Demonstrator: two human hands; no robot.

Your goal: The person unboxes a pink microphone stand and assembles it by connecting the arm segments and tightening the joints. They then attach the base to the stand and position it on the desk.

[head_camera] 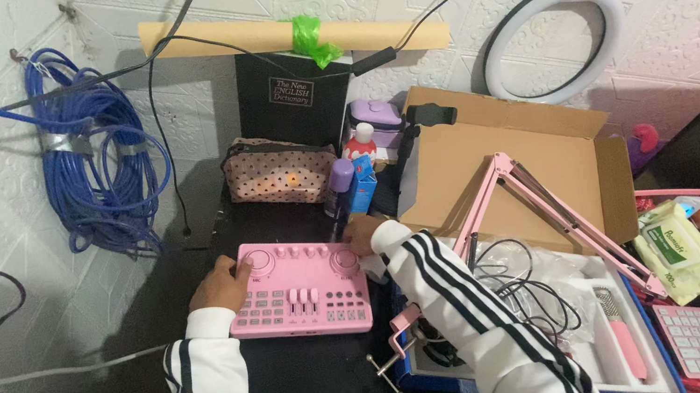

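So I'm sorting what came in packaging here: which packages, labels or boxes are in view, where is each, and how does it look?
Open cardboard box: right of the pink mixer board, brown, flaps up.
Wet-wipes pack: far right, soft yellow-green pouch, green and white label.
Small carton: behind the board, upright, blue.
Black book: against the wall, small white label.
White tray box: under the right sleeve, blue-edged.

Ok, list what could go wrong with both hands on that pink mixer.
1. The pink mixer, gripped by the left hand and right hand, sits close to the purple bottle; a nudge may topple it.
2. The right sleeve hangs over loose black cables and could snag.
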